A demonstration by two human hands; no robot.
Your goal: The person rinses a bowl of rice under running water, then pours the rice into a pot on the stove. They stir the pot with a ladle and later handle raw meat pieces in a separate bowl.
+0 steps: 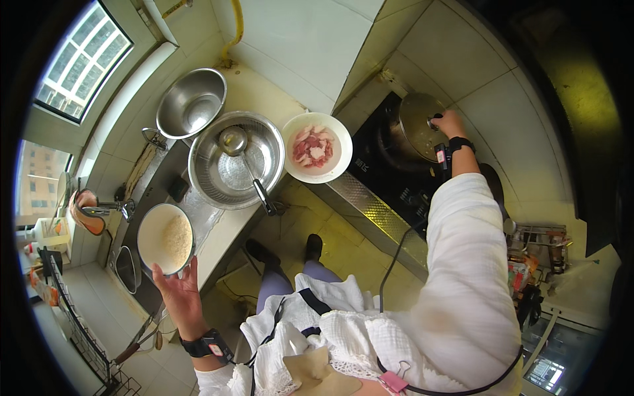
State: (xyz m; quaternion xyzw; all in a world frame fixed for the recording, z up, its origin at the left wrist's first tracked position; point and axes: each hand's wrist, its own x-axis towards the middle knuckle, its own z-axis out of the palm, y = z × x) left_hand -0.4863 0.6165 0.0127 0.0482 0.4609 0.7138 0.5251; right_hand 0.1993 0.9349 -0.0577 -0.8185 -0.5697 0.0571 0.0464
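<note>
My left hand (pixel 179 292) grips the lower rim of a white bowl (pixel 154 237), tilted above the sink edge, with pale grains (pixel 177 236), apparently rice, in it. At the upper right, my right hand (pixel 448 123) holds the knob of a glass pot lid (pixel 416 119) on the black cooktop (pixel 381 148). Whether the lid rests fully on the pot, I cannot tell. Between the hands, a white bowl (pixel 342 168) holds raw meat pieces (pixel 312 145) in liquid. Beside it, a metal ladle (pixel 247 163) lies in a large steel basin (pixel 198 193).
A second steel basin (pixel 166 111) stands behind the large one. The faucet (pixel 126 210) and sink (pixel 133 292) are at the left. A black cable (pixel 396 257) hangs before the cooktop. A wire rack (pixel 540 232) holds items at the right.
</note>
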